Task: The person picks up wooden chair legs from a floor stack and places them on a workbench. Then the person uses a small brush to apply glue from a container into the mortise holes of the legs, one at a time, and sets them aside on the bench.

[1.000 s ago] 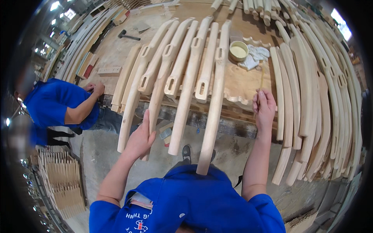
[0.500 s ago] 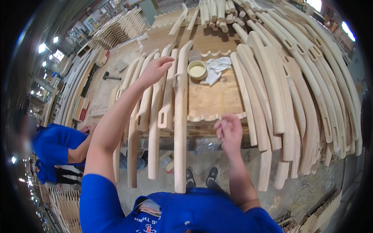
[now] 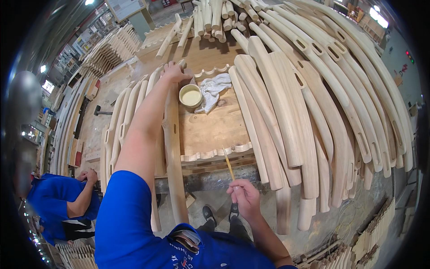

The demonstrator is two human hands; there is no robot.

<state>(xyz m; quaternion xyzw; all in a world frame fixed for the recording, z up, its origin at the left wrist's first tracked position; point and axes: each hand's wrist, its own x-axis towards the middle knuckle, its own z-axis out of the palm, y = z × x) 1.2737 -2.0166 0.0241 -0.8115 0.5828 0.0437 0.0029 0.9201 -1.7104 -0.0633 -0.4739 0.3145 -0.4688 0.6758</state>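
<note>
My left hand (image 3: 174, 73) reaches over the bench with its fingers curled around the far end of a long, curved wooden furniture leg (image 3: 172, 130). This leg has a slot in its side, and its near end juts past the bench edge. In my right hand (image 3: 245, 195), near my body, a thin yellow stick (image 3: 229, 165) is pinched and points up and away; whether it ends in bristles is too small to tell. A round tub (image 3: 190, 96) of pale cream liquid stands beside the leg, with a crumpled white cloth (image 3: 214, 91) to its right.
More slotted wooden legs (image 3: 117, 121) lie left of my arm, and a large pile (image 3: 286, 107) is on the right. Scalloped rails (image 3: 215, 153) edge the plywood panel. A mallet (image 3: 102, 111) lies farther left. A co-worker in blue (image 3: 65, 195) stands at the left.
The view has shifted right. My left hand has reached farther out and taken hold of a leg's far end. My right hand has come nearer my body, its yellow stick now plain to see.
</note>
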